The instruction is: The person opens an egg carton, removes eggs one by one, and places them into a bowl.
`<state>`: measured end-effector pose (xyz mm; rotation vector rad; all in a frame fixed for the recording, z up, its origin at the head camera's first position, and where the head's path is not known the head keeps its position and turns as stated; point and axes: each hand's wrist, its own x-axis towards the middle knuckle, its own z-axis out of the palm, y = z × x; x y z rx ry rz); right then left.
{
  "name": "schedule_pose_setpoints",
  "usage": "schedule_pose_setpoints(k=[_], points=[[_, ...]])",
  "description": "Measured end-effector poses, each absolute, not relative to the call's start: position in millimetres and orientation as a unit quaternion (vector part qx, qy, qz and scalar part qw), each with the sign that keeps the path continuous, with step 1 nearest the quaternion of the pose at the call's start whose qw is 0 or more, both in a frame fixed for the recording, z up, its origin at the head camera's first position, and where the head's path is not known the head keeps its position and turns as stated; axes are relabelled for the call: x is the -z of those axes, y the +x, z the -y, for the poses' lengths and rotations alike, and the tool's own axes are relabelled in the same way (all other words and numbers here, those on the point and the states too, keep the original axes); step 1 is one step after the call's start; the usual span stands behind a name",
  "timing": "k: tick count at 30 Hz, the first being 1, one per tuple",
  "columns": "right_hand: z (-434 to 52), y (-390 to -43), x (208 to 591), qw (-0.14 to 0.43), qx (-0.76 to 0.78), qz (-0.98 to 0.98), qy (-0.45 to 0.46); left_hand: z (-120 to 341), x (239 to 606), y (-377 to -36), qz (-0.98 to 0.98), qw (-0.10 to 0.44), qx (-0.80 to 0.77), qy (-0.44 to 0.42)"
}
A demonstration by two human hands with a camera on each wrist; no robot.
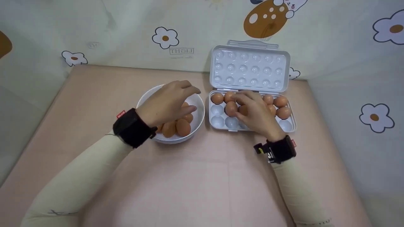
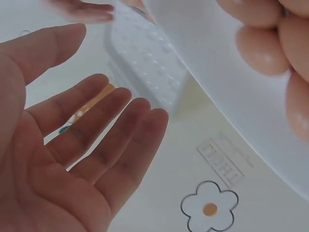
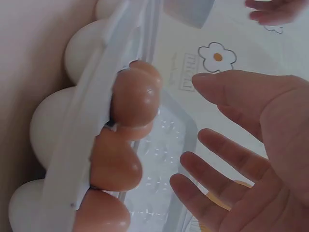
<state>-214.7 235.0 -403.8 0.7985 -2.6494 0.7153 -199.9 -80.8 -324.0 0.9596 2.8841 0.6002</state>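
My left hand (image 1: 181,97) hovers over a white bowl (image 1: 148,94) that holds several brown eggs (image 1: 183,127). The left wrist view shows this hand (image 2: 82,130) with its palm bare and fingers straight, beside the bowl (image 2: 231,82) and its eggs (image 2: 263,50). My right hand (image 1: 252,108) lies over the middle of a white egg tray (image 1: 217,121), which holds several brown eggs (image 1: 280,101) in its back rows. In the right wrist view that hand (image 3: 241,159) is spread and holds nothing, with eggs (image 3: 135,99) close beside it in the tray (image 3: 82,125).
The tray's lid (image 1: 249,67) stands open against the flowered backdrop behind the table. Bowl and tray sit side by side on a pink tabletop (image 1: 195,176). The tray's front cups are bare.
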Motion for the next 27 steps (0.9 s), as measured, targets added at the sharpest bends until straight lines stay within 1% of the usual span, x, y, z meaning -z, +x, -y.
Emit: schedule_pose_setpoints(k=[6, 15, 24, 27], points=[[-237.8, -218.2, 413.1, 0.115, -0.230, 0.925, 0.281, 70.7, 339.1, -183.8, -0.916, -0.010, -0.239, 0.322], [-234.1, -220.8, 420.4, 0.089, -0.235, 0.922, 0.294, 56.7, 363.8, -168.4, -0.896, -0.042, -0.294, 0.329], [-226.2, -218.7, 426.5, 0.111, -0.199, 0.923, 0.309, 47.2, 374.2, -165.6, -0.897, -0.009, -0.300, 0.324], [-225.2, -219.0, 428.5, 0.116, -0.196, 0.922, 0.312, 46.0, 375.8, -167.1, -0.898, -0.007, -0.295, 0.325]])
